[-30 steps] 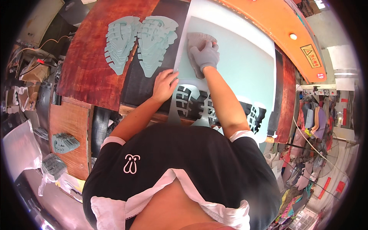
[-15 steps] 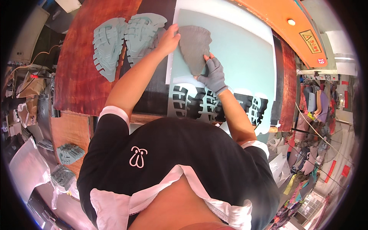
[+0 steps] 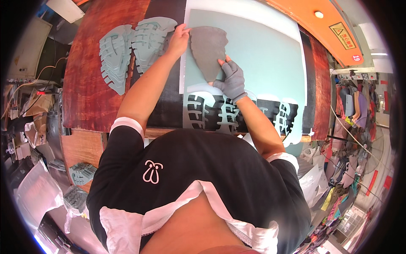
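Observation:
A dark grey, leaf-shaped cutting die (image 3: 208,48) with a notched right edge lies on a pale teal sheet (image 3: 266,63), its narrow end toward me. My right hand (image 3: 231,80), in a grey fingerless glove, grips the lower right side and the tip of the die. At the upper left edge of the die, the fingertips of my bare left hand (image 3: 179,41) are closed against it. Part of that grip is hidden. Slotted shapes are cut out along the near edge of the sheet, and black board (image 3: 213,112) shows through.
Left of the sheet lie two stacks of slotted teal pieces (image 3: 115,55), (image 3: 148,40). An orange machine beam (image 3: 304,12) with a warning label crosses the far right. More cut pieces (image 3: 82,173) sit on a lower wooden surface at left. Coloured material pieces (image 3: 351,110) hang at right.
Both hands have shifted the die slightly left, toward the sheet's left edge, and its angle has changed a little. The whole view has moved slightly too.

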The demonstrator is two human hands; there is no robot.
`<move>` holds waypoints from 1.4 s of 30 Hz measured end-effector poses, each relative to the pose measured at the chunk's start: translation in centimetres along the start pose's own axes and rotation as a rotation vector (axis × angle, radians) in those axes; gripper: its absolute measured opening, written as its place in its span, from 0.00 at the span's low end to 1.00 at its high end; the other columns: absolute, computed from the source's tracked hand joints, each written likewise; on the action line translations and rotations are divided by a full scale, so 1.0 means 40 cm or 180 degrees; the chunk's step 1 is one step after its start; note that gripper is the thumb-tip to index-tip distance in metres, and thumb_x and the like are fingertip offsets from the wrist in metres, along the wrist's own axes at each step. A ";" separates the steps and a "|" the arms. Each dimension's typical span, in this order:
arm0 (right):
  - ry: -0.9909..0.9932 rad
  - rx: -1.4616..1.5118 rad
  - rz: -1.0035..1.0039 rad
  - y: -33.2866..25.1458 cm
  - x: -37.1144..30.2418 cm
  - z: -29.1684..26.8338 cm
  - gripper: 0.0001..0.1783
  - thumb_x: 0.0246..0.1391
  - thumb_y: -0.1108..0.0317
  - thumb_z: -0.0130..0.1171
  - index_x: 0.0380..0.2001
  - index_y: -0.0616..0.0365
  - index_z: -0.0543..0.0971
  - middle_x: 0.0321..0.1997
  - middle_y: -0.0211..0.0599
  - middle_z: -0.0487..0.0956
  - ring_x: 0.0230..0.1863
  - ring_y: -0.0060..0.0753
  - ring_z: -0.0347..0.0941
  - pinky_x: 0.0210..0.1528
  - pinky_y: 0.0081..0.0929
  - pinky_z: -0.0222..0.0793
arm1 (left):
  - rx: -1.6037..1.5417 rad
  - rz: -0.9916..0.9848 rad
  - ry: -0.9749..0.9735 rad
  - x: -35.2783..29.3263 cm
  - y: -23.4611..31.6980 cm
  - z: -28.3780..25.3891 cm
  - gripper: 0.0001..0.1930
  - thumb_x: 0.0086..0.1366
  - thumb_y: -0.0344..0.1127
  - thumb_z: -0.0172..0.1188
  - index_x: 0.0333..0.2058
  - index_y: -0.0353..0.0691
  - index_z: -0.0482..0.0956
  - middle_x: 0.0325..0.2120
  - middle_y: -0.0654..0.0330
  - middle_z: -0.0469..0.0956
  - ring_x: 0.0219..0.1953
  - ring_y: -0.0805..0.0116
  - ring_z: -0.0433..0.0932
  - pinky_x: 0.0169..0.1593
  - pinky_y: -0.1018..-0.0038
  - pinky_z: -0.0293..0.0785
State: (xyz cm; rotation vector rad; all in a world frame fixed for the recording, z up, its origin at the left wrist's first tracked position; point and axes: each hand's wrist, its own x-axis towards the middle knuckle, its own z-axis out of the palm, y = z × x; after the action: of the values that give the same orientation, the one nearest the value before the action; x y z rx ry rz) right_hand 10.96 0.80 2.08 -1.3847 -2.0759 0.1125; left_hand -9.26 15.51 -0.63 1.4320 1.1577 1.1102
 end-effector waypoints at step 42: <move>0.2449 0.0813 0.1929 0.312 -0.567 -0.619 0.17 0.59 0.58 0.44 0.31 0.62 0.73 0.28 0.35 0.73 0.29 0.30 0.69 0.35 0.32 0.65 | 0.2928 0.1366 0.1022 -0.767 -0.103 0.018 0.17 0.61 0.41 0.53 0.18 0.36 0.70 0.21 0.52 0.70 0.28 0.50 0.69 0.33 0.57 0.66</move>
State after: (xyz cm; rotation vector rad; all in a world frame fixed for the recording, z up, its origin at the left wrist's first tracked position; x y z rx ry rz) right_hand 40.03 -19.65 6.51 -1.5317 -0.9549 0.0731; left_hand -13.34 -14.47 -7.30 2.3456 1.7742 1.1736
